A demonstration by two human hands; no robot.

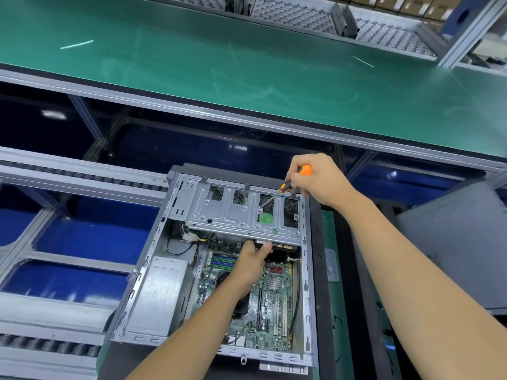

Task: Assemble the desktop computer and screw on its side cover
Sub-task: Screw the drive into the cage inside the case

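— What's the biggest thing in front of you?

— The green conveyor belt (247, 64), running across the far side, with grey perforated trays (395, 37) behind it. Nearer me sits the computer case (153, 270), lying on its side and open on top, on a dark mat. Off to my right a grey side cover (461, 242) lies apart from the case.

— And inside the case?

— The power supply (160, 294) fills the left part. The motherboard (271, 305) covers the floor to the right of it. Across the far end is the metal drive cage (233, 212), with cut-outs showing a green board underneath.

— Your hands?

— My right hand (315, 179) is over the far right corner of the case, fingers curled round the orange-and-black handle of a screwdriver (288, 185). Its shaft slants down and left, the tip resting on a screw (259, 210) on the drive cage. My left hand (253, 259) reaches into the case above the motherboard, fingers tucked up under the near edge of the cage, the thumb against a dark part there. I cannot tell whether they pinch that part or only press on it.
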